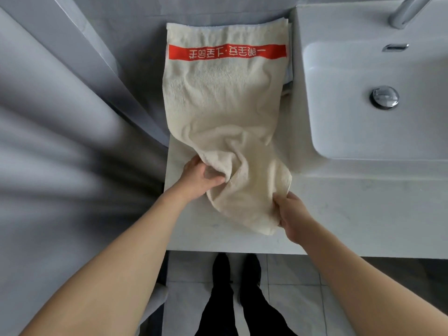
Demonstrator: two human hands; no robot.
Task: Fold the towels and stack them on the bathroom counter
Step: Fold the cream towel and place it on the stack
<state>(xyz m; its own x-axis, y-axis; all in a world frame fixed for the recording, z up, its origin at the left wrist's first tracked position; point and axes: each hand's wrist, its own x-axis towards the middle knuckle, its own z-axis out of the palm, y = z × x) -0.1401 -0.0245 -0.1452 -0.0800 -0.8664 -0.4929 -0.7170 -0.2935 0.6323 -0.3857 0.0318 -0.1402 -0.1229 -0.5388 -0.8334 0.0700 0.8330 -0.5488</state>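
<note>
A cream towel [225, 98] with a red band of white lettering lies lengthwise on the white bathroom counter [351, 209], left of the sink. Its near end is bunched and wrinkled. My left hand [201, 175] grips the left edge of that bunched end. My right hand [293, 214] pinches the near right corner. The edge of another pale towel [288, 76] peeks out from under the cream one on its right side.
A white basin [378, 98] with a chrome drain and a tap [404, 13] fills the right. Grey wall panels stand at left. The counter's front edge runs just below my hands; my dark shoes [235, 270] are on the tiled floor.
</note>
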